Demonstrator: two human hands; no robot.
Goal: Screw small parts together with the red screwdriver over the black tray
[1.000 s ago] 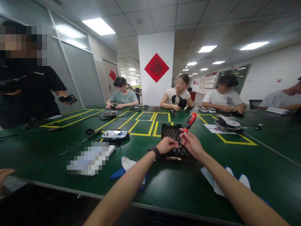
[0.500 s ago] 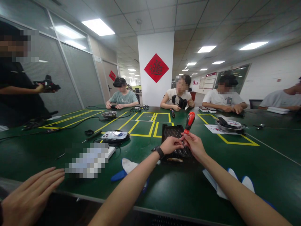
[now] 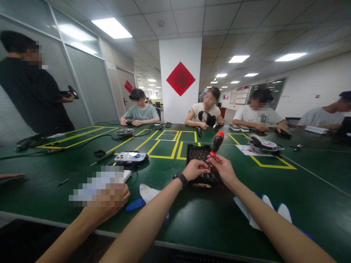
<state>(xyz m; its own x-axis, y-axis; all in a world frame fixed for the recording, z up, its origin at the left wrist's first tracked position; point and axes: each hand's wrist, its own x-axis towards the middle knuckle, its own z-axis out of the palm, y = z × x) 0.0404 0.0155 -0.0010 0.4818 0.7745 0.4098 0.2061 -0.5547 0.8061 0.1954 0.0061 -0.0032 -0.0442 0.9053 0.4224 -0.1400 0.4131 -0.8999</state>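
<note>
A screwdriver [image 3: 217, 141] with a red and black handle stands nearly upright, handle up and slightly tilted. My right hand [image 3: 223, 170] is closed around it just below the handle. My left hand [image 3: 196, 169], with a dark band on the wrist, pinches at the lower end of the screwdriver; what lies between its fingertips is too small to make out. Both hands are above an open black case [image 3: 193, 151] with rows of small slots, partly hidden by them.
Blue-and-white gloves [image 3: 148, 193] lie left of my forearms, another glove [image 3: 283, 212] right. A co-worker's hand [image 3: 117, 195] rests at a blurred white object [image 3: 127, 175]. Behind are a phone [image 3: 131, 157], a metal bowl [image 3: 264, 148] and seated people across the green table [image 3: 192, 212].
The co-worker's hand at the lower left has moved right and forward onto the blurred white object. The standing person at left has turned. My hands keep nearly the same hold.
</note>
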